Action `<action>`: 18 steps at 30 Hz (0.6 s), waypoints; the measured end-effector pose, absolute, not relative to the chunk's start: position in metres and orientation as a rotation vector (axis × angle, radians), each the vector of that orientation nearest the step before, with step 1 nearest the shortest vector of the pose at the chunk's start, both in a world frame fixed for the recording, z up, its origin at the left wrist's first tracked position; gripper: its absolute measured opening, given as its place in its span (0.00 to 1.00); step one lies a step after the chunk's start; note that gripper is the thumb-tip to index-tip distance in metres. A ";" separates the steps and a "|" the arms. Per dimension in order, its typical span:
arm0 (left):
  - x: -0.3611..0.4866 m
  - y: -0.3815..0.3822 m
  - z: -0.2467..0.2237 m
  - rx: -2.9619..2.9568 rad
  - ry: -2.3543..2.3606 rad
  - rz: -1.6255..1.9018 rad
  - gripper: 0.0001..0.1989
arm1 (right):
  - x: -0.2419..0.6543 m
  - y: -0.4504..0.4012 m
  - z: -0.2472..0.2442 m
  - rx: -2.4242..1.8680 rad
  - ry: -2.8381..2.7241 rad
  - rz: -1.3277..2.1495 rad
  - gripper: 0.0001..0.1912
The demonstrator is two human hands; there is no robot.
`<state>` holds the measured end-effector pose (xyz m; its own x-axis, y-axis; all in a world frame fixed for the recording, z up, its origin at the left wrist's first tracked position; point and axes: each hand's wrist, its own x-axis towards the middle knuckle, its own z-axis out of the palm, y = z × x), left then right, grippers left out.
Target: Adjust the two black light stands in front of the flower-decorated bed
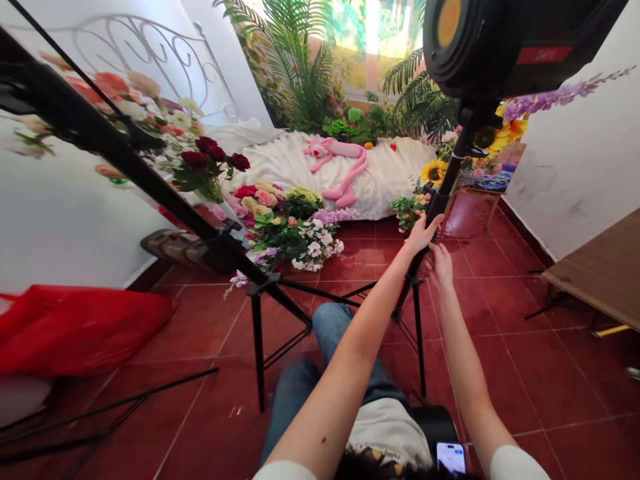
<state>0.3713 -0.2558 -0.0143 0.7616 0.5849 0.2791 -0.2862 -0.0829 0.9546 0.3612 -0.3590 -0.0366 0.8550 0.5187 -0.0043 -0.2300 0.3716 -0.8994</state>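
A black light stand (453,172) rises in front of me, with a large studio light (493,47) on its top. My left hand (421,235) is closed around the stand's pole, just below a clamp collar. Slightly lower, my right hand (441,265) has its fingers bent in against the pole's right side. What those fingertips grip, perhaps a small part of the stand, is hidden behind the hand. The stand's legs (419,340) rest on the tiled floor close to my knees.
Another black stand (175,207) slants across the left. Artificial flowers (300,227) and a pink plush toy (345,157) on white cloth (280,160) lie ahead. A red bag (85,330) is at left, a wooden table (600,267) at right, a phone (451,457) by my lap.
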 end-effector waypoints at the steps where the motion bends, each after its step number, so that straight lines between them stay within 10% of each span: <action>1: 0.371 -0.256 -0.014 1.491 0.265 0.735 0.22 | 0.363 -0.361 -0.036 -1.203 -0.378 0.349 0.23; 13: 0.372 -0.261 -0.019 1.447 0.241 0.793 0.24 | 0.389 -0.390 -0.015 -1.734 -0.868 -0.424 0.03; 18: 0.379 -0.265 -0.024 1.468 0.286 0.919 0.19 | 0.398 -0.362 -0.003 -1.665 -0.883 -0.404 0.29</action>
